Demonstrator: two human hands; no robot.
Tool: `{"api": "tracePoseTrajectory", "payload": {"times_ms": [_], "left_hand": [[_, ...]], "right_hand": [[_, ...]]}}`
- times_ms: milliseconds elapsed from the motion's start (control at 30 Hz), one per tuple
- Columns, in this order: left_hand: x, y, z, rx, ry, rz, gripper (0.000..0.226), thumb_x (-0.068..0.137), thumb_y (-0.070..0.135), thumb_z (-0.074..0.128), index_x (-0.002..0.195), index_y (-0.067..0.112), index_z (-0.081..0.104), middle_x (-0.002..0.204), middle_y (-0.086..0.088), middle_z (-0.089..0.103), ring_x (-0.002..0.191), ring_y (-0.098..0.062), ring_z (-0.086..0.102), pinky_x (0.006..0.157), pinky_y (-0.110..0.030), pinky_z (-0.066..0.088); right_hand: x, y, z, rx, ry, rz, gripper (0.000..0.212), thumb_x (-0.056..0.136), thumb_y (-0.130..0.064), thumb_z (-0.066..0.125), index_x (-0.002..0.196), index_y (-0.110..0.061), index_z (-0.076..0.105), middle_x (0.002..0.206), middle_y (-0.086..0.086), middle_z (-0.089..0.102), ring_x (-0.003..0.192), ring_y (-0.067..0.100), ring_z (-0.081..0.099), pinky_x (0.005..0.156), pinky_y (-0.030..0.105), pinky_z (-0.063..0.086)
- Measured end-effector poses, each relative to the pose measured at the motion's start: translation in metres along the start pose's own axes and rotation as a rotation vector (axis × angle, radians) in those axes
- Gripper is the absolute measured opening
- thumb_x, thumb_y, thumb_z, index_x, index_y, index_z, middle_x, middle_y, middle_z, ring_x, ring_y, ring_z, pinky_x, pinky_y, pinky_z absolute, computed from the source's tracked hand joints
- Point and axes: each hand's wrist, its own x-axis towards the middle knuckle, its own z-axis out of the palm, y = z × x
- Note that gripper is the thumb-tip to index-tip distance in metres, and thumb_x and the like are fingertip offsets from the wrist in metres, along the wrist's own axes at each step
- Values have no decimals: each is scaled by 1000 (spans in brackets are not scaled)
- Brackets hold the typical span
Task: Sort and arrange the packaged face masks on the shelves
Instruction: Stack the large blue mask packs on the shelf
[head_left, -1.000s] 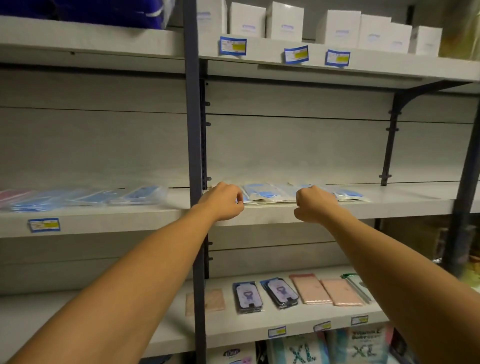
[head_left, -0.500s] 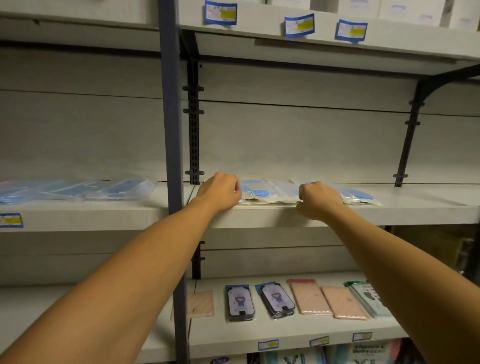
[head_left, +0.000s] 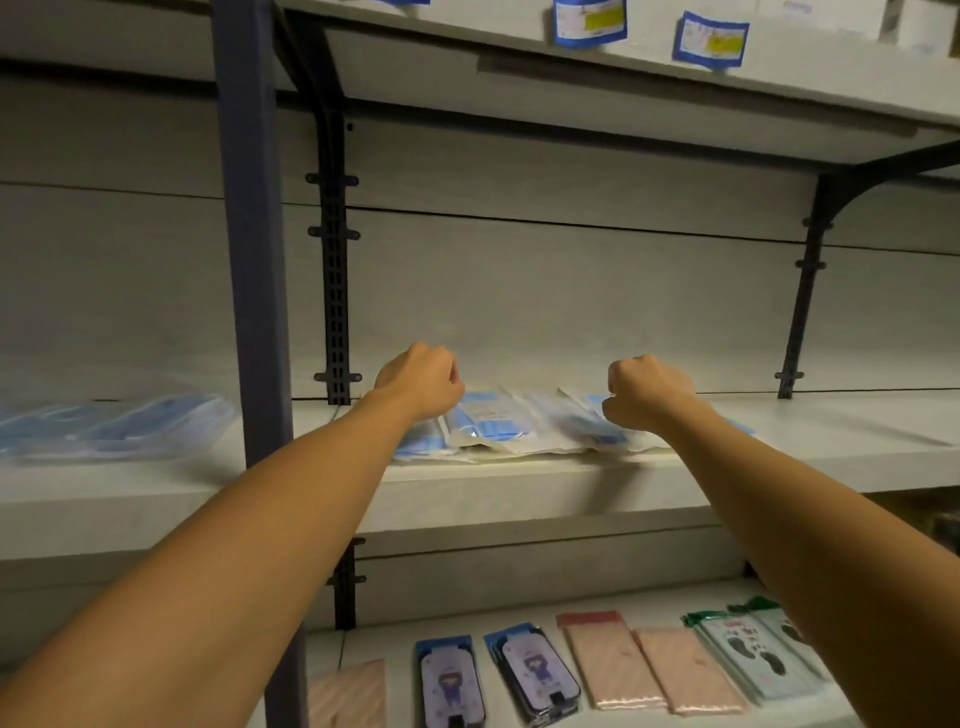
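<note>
A loose row of clear packs of blue face masks (head_left: 509, 426) lies on the middle shelf (head_left: 519, 488), just right of the upright post. My left hand (head_left: 421, 382) is curled over the left end of the row, and its fingers are hidden behind the back of the hand. My right hand (head_left: 647, 392) is curled over the right end in the same way. Both seem to grip the packs' ends. A second heap of blue mask packs (head_left: 119, 426) lies on the shelf bay to the left.
A dark upright post (head_left: 249, 260) divides the two bays. On the lower shelf lie purple cartoon packs (head_left: 452, 686), pink packs (head_left: 608, 660) and green-topped packs (head_left: 748, 654). Blue price labels (head_left: 589, 21) hang on the shelf above. The middle shelf's right part is bare.
Both hands have gone from the shelf's front edge in over the mask packs and risen slightly. The view has come closer to the shelf.
</note>
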Motion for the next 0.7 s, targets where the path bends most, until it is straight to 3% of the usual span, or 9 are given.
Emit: {"api": "tracePoseTrajectory", "payload": {"times_ms": [267, 433, 500, 567, 633, 700], "left_hand": [[21, -9, 21, 25, -21, -99, 17, 95, 27, 57, 95, 16, 71, 95, -5, 67, 83, -26, 64, 74, -38, 57], [24, -11, 11, 124, -60, -255, 22, 93, 28, 55, 96, 11, 68, 95, -8, 66, 83, -28, 62, 60, -30, 44], [24, -14, 4, 162, -87, -355, 27, 94, 32, 56, 108, 12, 66, 103, -7, 63, 90, -29, 60, 67, -32, 47], [25, -18, -2, 176, -185, -471, 47, 89, 46, 61, 126, 17, 61, 127, -9, 59, 111, -33, 58, 89, -40, 51], [27, -22, -5, 140, -319, -588, 82, 73, 65, 71, 139, 21, 53, 147, -9, 49, 128, -35, 51, 105, -46, 46], [26, -20, -8, 50, -433, -647, 96, 71, 65, 79, 146, 15, 46, 152, -12, 44, 130, -36, 51, 106, -46, 46]], "right_hand": [[35, 18, 29, 36, -23, 24, 26, 82, -17, 58, 106, -13, 68, 100, 8, 65, 86, 28, 63, 71, 31, 54], [59, 21, 34, 75, -8, -14, 26, 83, -20, 58, 107, -12, 67, 103, 10, 65, 87, 31, 63, 75, 33, 55], [67, 20, 36, 82, 9, -43, 26, 84, -21, 58, 107, -12, 67, 105, 10, 65, 88, 31, 62, 70, 31, 50], [73, 17, 38, 97, 5, -73, 23, 85, -21, 59, 104, -10, 67, 101, 11, 66, 83, 29, 62, 64, 29, 48], [78, 12, 40, 130, 0, -101, 21, 86, -24, 61, 100, -9, 67, 97, 12, 66, 80, 28, 61, 70, 32, 55], [83, 6, 40, 177, 3, -119, 21, 85, -26, 61, 95, -10, 67, 95, 12, 66, 80, 30, 62, 77, 37, 59]]}}
